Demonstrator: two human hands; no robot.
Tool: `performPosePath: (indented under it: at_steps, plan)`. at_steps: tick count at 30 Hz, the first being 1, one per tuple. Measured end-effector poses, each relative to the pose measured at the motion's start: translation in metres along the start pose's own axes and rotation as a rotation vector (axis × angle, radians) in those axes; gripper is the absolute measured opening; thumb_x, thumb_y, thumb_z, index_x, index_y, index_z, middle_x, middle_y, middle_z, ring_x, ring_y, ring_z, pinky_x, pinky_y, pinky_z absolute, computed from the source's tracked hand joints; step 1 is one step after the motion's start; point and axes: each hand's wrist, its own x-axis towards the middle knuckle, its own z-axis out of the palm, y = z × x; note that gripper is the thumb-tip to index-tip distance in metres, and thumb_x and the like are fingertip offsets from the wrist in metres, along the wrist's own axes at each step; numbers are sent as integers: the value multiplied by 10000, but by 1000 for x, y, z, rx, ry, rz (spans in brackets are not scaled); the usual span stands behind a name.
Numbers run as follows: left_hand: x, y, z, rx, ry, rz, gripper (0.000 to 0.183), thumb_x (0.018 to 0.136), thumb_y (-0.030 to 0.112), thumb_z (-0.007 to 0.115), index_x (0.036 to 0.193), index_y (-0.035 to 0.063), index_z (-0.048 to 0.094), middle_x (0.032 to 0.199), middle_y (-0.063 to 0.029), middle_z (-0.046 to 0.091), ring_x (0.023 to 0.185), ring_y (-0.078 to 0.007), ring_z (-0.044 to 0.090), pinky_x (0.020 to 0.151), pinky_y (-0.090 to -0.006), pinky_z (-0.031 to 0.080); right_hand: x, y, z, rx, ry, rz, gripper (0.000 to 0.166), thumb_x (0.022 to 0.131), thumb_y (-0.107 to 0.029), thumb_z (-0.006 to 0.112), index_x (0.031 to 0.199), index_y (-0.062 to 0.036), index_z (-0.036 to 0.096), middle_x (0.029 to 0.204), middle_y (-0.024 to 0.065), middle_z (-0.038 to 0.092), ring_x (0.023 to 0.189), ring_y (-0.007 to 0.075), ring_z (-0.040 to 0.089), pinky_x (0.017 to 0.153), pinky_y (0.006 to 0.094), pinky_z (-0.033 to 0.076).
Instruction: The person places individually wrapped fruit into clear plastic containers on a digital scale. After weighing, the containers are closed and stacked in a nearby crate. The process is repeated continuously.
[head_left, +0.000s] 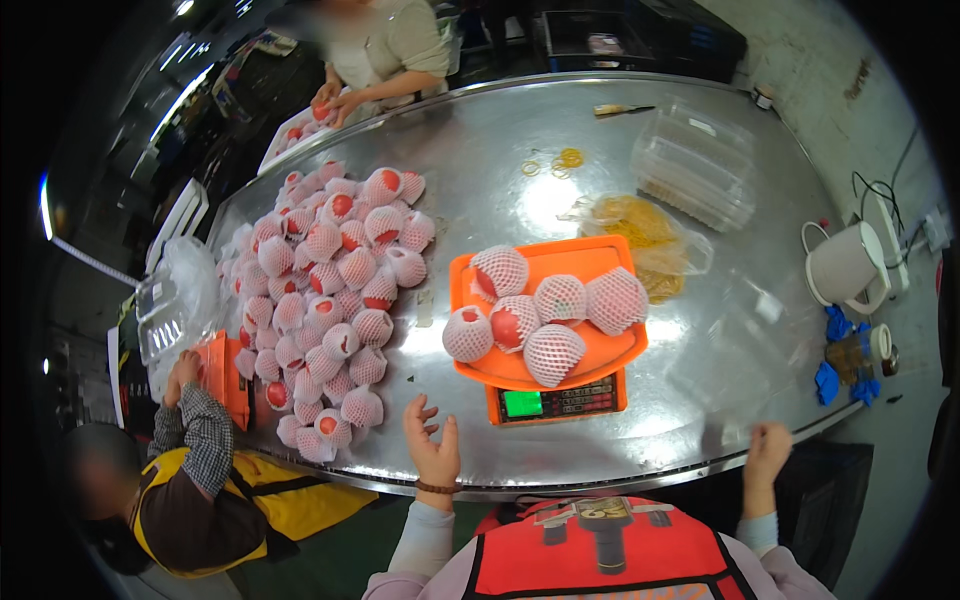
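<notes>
My left hand (433, 444), a beaded bracelet at its wrist, is raised over the table's front edge with its fingers apart and nothing in it. It is near the digital scale (556, 399), whose orange tray (577, 259) holds several round red fruits (555, 354) in white foam nets. To the left lies a large heap of net-wrapped red fruits (322, 285). My right hand (766, 454) is at the front edge on the right, fingers curled; beside it lies something thin and transparent, and whether the hand holds it cannot be told.
On the metal table (480, 142) are clear plastic boxes (697, 165), a bag of yellow rubber bands (637, 232), a knife (622, 109), an electric kettle (847, 262) and a glass jar (855, 354). One person (390, 60) handles fruit across the table; another (202, 502) works at the left.
</notes>
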Motion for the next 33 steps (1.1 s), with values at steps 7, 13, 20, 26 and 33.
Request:
performPosePath:
  at_steps: [7,13,20,26,33]
  plan:
    - [50,22,-2,-1,121,148,523,806,69,622,1283,19,413,1213,-109,463,991,-209,535,775,-301,456,19,-36,-20,442,-377,-3,418,634,-204,749,982,-20,609,934,151,625,886,349,579,794,410,448]
    - [90,49,-9,-111,74,160,535,813,38,612,1300,6,394,1215,-118,449,1011,-198,525,773,-275,471,127,-95,-56,638,-154,-210,430,635,-143,751,1024,-22,613,985,147,622,946,326,582,819,377,459]
    - [119,61,5,21,-194,179,683,722,153,717,1316,48,398,1318,-144,391,1075,-265,508,847,-357,453,186,-188,8,618,-204,-375,619,646,-191,767,1204,-73,526,1255,178,482,1144,349,477,940,422,415]
    - [115,65,33,308,-374,539,639,657,141,719,1240,64,471,1297,-196,426,1148,-368,478,945,-414,422,189,-221,66,332,-255,-385,692,599,-170,761,1238,-117,499,1307,186,425,1182,384,425,987,448,384]
    - [125,51,41,154,-358,500,563,661,58,693,1187,31,494,1118,-118,541,1049,-266,529,924,-353,414,186,-211,62,551,-137,-245,640,584,-126,732,1187,-97,519,1258,182,463,1155,362,454,968,403,404]
